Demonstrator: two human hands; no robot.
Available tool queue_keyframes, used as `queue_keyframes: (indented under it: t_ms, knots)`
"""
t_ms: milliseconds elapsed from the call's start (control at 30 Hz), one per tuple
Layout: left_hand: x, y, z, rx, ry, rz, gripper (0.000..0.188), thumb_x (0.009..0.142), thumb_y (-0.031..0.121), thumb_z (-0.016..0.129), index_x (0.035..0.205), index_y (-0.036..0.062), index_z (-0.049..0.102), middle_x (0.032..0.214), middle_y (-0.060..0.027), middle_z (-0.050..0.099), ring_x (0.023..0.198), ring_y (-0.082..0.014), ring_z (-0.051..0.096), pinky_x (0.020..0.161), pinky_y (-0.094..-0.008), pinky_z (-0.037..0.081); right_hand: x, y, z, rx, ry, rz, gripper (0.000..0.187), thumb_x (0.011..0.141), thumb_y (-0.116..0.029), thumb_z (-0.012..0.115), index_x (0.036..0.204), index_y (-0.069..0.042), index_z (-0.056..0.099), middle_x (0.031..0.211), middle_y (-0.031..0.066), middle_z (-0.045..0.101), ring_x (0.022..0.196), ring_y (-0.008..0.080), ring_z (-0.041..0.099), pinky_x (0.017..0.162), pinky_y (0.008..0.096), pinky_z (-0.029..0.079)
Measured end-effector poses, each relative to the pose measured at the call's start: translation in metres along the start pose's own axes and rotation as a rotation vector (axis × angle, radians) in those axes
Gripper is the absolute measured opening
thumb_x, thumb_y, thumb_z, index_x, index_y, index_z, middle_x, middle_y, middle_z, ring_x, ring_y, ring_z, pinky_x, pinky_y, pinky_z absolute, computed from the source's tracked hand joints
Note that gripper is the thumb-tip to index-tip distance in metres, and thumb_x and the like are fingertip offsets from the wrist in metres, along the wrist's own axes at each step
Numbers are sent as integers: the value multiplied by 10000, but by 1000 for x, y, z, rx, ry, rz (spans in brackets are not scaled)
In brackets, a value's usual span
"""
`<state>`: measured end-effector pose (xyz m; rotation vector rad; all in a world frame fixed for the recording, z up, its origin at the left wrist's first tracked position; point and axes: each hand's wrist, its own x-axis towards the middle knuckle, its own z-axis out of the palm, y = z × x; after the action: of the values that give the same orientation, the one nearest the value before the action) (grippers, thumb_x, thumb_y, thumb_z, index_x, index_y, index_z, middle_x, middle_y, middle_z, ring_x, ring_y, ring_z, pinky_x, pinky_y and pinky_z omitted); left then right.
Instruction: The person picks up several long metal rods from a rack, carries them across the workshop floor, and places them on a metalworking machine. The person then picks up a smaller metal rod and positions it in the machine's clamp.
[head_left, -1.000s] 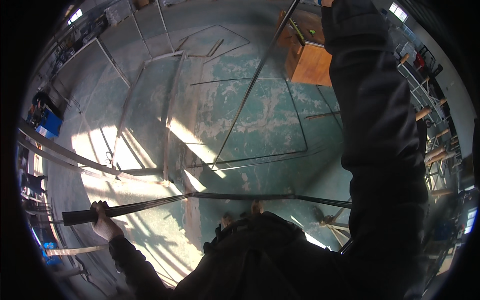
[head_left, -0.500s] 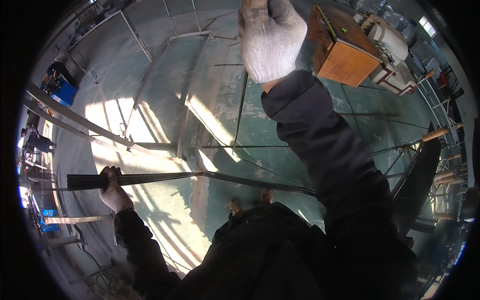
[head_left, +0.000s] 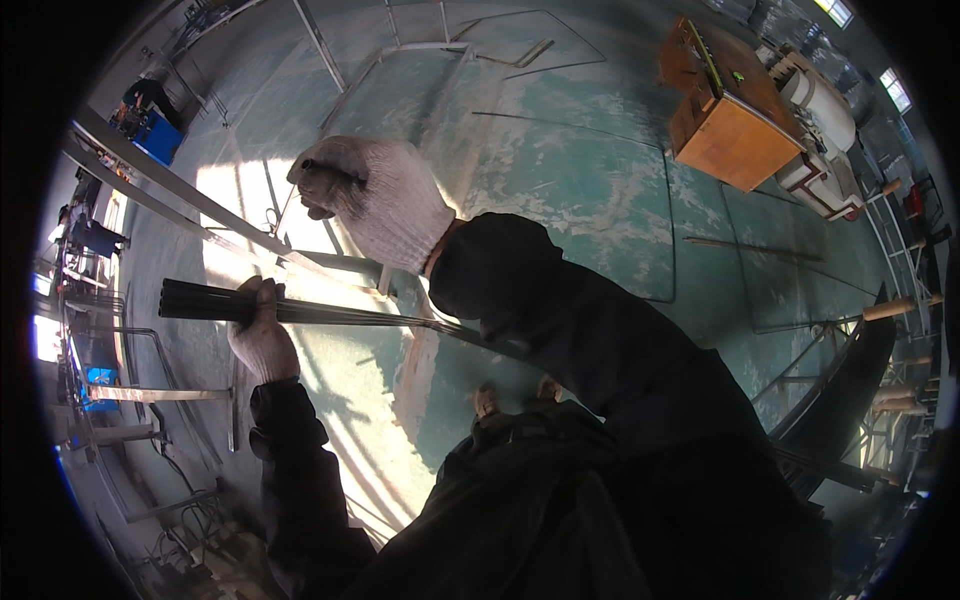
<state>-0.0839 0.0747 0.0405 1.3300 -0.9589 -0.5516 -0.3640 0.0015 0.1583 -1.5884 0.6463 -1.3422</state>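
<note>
My left hand (head_left: pixel 264 340), in an off-white knitted glove, is closed around a bundle of thin dark rods (head_left: pixel 345 314) near its squared-off left end. The bundle runs rightward at waist height and passes out of sight under my right forearm. Farther forward and above it, my right hand (head_left: pixel 375 195) wears a matching glove with greyed fingertips. Its fingers are curled and pressed together. A thin light line shows beside the fingertips, but I cannot make out what they hold.
A brown wooden desk (head_left: pixel 735 135) and a white machine (head_left: pixel 818 110) stand at the far right. Long metal rails (head_left: pixel 190 205) cross the left. Bent thin rods (head_left: pixel 672 220) lie on the worn green floor. A rack with wooden rollers (head_left: pixel 900 305) lines the right side.
My right hand has come from the top middle down and leftward, toward my left hand. The bundle and left hand sit slightly higher and farther right in view; the view itself has shifted.
</note>
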Motion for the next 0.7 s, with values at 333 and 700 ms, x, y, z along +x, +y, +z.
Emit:
queue_keyframes:
  t_ms: [333, 700]
  knots:
    - [27, -18, 16, 343, 4, 158, 338, 1049, 142, 724, 1284, -98, 753, 1185, -175, 835, 1092, -247, 761, 1000, -374, 562, 43, 6, 101, -145, -64, -110, 195, 943, -192, 859, 1067, -42, 860, 1007, 212, 819, 925, 397, 803, 865, 467, 632]
    - [57, -57, -21, -45, -148, 20, 415, 1086, 79, 667, 1480, -50, 643, 1418, -118, 758, 1245, -227, 733, 1060, -357, 567, 59, 12, 162, 141, 81, 146, 174, 928, -83, 880, 1077, 5, 858, 980, 198, 843, 922, 313, 825, 874, 410, 644]
